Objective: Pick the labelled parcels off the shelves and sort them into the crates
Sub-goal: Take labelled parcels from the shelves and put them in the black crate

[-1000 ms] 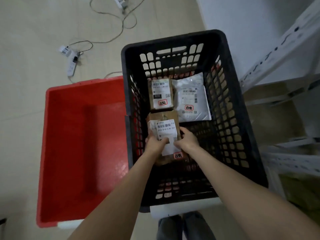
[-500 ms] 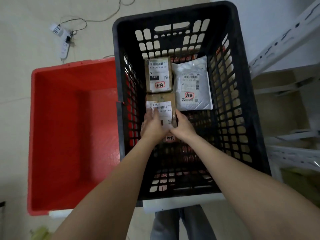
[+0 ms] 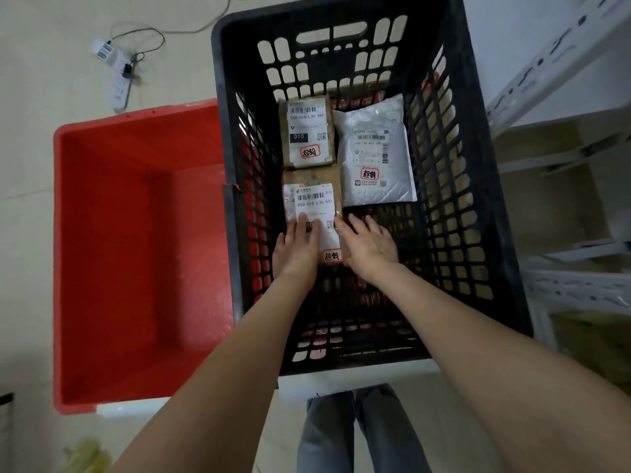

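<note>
A black slatted crate [image 3: 478, 206] holds three labelled parcels. A brown parcel [image 3: 307, 131] lies at the back left, a white mailer [image 3: 374, 151] at the back right. A second brown parcel [image 3: 316, 199] lies flat on the crate floor in front of the first. My left hand [image 3: 295, 245] rests flat on its near left part, fingers spread over the label. My right hand [image 3: 370, 245] is just right of it, fingers apart, touching its right edge at most. Neither hand grips the parcel.
An empty red crate [image 3: 136, 254] stands left of the black one. White metal shelving [image 3: 563, 158] runs along the right. A power strip with cable [image 3: 121, 78] lies on the floor at the back left. My legs [image 3: 358, 435] show below the black crate.
The brown parcel went from held in both hands down onto the crate floor. My fingers have spread and the right hand has come off to the side.
</note>
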### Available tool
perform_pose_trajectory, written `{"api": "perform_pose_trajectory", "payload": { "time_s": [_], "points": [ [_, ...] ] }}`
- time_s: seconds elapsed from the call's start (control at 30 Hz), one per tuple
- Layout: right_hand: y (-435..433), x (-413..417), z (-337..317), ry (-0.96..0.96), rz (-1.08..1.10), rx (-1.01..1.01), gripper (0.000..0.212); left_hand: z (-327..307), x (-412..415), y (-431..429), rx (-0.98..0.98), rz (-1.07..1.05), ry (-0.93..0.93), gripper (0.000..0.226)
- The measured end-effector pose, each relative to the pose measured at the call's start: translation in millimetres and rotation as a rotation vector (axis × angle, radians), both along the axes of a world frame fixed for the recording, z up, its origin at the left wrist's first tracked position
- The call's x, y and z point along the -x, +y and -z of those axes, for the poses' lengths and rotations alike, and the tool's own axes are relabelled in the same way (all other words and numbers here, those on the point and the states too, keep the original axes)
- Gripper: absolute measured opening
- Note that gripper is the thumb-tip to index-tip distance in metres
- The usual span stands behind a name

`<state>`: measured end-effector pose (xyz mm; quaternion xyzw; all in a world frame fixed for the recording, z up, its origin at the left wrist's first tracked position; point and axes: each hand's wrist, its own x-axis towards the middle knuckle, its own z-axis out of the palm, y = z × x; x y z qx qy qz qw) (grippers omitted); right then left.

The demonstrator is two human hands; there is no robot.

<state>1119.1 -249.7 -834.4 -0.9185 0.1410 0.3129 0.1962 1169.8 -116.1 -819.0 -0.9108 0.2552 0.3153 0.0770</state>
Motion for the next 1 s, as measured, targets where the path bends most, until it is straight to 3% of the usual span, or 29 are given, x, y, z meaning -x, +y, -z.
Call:
{"api": "perform_pose_trajectory", "payload": {
  "time_s": [0.23, 0.53, 1.0],
  "points": [
    [-2, 10, -15, 0.023, 0.027, -0.038, 0.092, -14, 6, 2, 0.016, 0.015, 0.049, 0.104],
    [-8, 28, -88, -0.039, 0.100, 0.009, 0.089, -87, 10, -7, 0.049, 0.065, 0.055, 0.106],
    [17, 135, -248, -0.222, 0.494, 0.200, 0.081, -243, 53, -30, 0.176, 0.541, -0.058, 0.092]
  ]
}}
